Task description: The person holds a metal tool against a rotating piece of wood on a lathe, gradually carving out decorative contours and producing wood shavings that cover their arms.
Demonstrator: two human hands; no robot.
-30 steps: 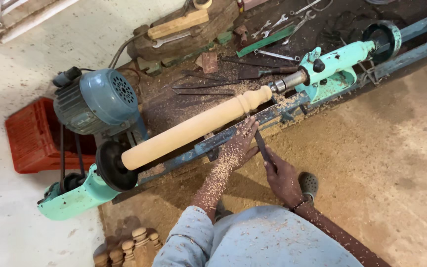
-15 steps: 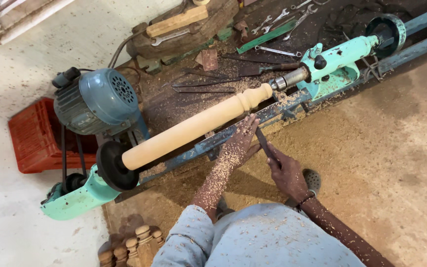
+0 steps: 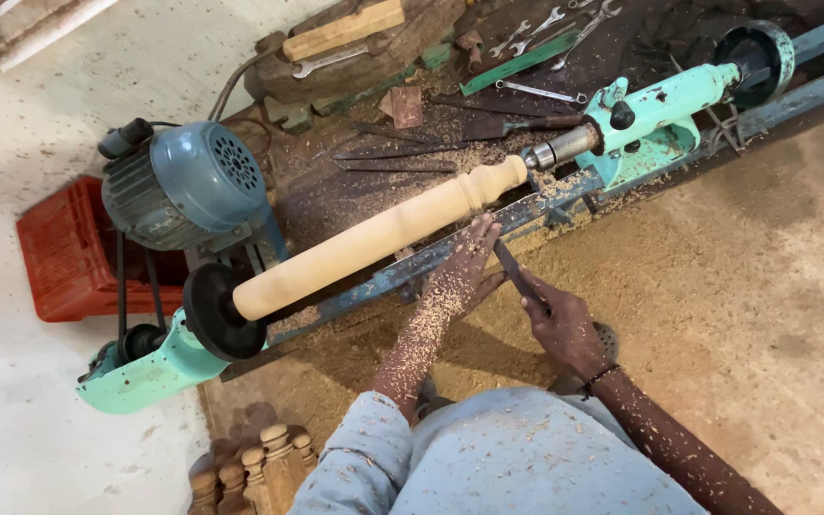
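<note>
A long pale wooden spindle [image 3: 374, 238] is mounted on a turquoise wood lathe, between the black faceplate [image 3: 214, 310] and the tailstock [image 3: 665, 110]. My left hand [image 3: 464, 267], dusted with sawdust, rests on the blue tool rest [image 3: 412, 272] and steadies the blade of a dark chisel [image 3: 517, 272] near the spindle's beaded right end. My right hand [image 3: 565, 324] grips the chisel's handle lower down. The chisel tip sits at the spindle, partly hidden by my left fingers.
A blue-grey electric motor [image 3: 188, 186] sits behind the lathe with a red plastic crate [image 3: 64, 253] to its left. Chisels and wrenches [image 3: 526, 38] lie beyond the lathe. Sawdust covers the floor [image 3: 698, 277]. Several turned wooden pieces [image 3: 255, 467] stand at the bottom left.
The view has shifted slightly. Both hands stay on the chisel at the spindle's right end, with little visible movement.
</note>
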